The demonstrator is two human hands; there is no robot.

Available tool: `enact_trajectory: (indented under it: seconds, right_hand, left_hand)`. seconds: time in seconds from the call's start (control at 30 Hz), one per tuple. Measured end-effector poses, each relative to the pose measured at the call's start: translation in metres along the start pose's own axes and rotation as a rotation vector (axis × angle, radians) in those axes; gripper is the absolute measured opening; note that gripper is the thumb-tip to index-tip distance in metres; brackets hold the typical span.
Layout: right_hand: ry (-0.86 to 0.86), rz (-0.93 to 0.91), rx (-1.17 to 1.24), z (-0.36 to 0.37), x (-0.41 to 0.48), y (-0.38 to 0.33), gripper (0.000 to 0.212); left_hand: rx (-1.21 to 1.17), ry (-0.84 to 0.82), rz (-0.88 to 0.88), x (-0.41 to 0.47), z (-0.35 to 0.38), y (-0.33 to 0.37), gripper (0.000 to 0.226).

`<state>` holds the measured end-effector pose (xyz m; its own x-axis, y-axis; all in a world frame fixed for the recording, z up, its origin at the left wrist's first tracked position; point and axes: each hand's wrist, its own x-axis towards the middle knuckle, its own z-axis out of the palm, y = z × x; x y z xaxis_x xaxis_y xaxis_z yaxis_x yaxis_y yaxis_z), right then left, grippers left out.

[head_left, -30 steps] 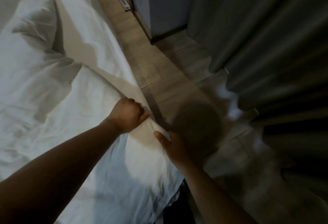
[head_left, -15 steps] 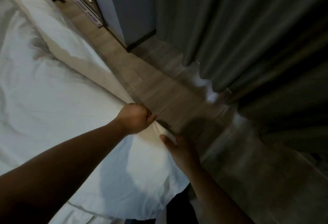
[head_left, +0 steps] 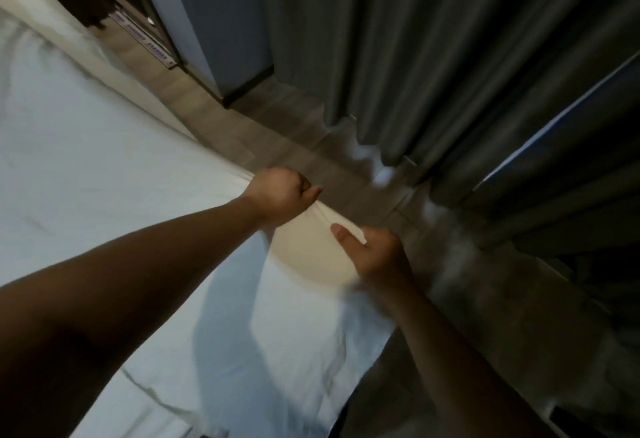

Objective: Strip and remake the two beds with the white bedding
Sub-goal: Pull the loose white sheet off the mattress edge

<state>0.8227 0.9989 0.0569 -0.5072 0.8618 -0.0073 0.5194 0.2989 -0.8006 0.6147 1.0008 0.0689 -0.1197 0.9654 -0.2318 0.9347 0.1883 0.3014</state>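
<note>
White bedding [head_left: 104, 167] covers the bed across the left half of the head view and hangs over its right edge. My left hand [head_left: 282, 191] is a closed fist that grips the sheet's edge at the side of the bed. Just below and to the right, my right hand [head_left: 375, 255] holds the sheet's corner, thumb on top of the cloth and fingers hidden under it. The cloth between the two hands bulges in a cream-lit fold [head_left: 311, 254]. The image is blurred by motion.
A narrow strip of wooden floor [head_left: 277, 132] runs between the bed and dark grey curtains [head_left: 415, 56] on the right. A grey wall corner with a dark skirting [head_left: 239, 66] stands at the back, beside a dark unit [head_left: 138, 14]. Light spills under the curtain hem [head_left: 381, 174].
Both hands have kept their hold on the sheet's edge and drawn it tighter toward the curtain side; the wrinkles on the bed have flattened. The view has swung right and up.
</note>
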Motion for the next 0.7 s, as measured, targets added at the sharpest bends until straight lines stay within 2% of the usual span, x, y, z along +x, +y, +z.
enact_trajectory:
  seconds: [0.03, 0.1, 0.17, 0.23, 0.33, 0.47, 0.57, 0.7]
  right_hand:
    - [-0.005, 0.046, -0.026, -0.019, -0.004, 0.004, 0.061]
    - [-0.097, 0.28, -0.021, -0.051, -0.007, 0.016, 0.054]
    - [-0.146, 0.383, -0.127, -0.059, -0.006, 0.034, 0.053]
    - [-0.15, 0.405, -0.243, -0.046, -0.002, 0.05, 0.054]
    - [-0.149, 0.413, -0.287, -0.007, -0.001, 0.075, 0.052]
    - [-0.284, 0.566, -0.457, 0.031, -0.017, 0.109, 0.05]
    - [-0.33, 0.66, -0.38, 0.037, -0.028, 0.112, 0.057]
    - [-0.367, 0.597, -0.399, 0.034, -0.023, 0.088, 0.042]
  left_hand:
    - [-0.006, 0.023, 0.031, 0.005, 0.002, 0.015, 0.054]
    - [-0.011, 0.045, 0.088, 0.016, 0.013, 0.043, 0.054]
    - [0.008, 0.006, 0.106, 0.027, 0.031, 0.058, 0.052]
    - [0.014, -0.051, 0.083, 0.035, 0.055, 0.055, 0.048]
    - [0.046, -0.055, 0.072, 0.037, 0.086, 0.028, 0.039]
    - [-0.029, -0.052, 0.039, 0.02, 0.112, -0.006, 0.036]
    - [-0.057, -0.082, -0.018, -0.009, 0.118, -0.026, 0.038]
    - [-0.104, -0.098, -0.099, -0.052, 0.112, -0.042, 0.037]
